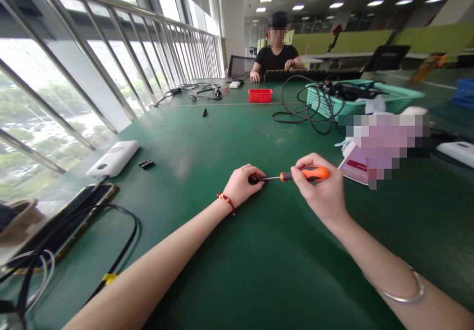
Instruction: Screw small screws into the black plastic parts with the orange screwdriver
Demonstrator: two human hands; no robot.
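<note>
My right hand (321, 187) is closed around the orange and black handle of a screwdriver (313, 173). Its thin metal shaft points left, and the tip meets a small black part (256, 178) pinched in the fingers of my left hand (242, 184). Most of that black part is hidden by the fingers, so its kind does not show. My left hand rests low over the green table (207, 251). Left of it lies another small black piece (147, 164), and a smaller black piece (205, 112) sits farther back.
On the left are a white power bank (114, 159), a phone (62, 226) and cables. A red bin (259, 95) stands toward the back. At right are a teal basket (400, 93) with cables and a pink item (359, 165). A person (277, 56) sits opposite.
</note>
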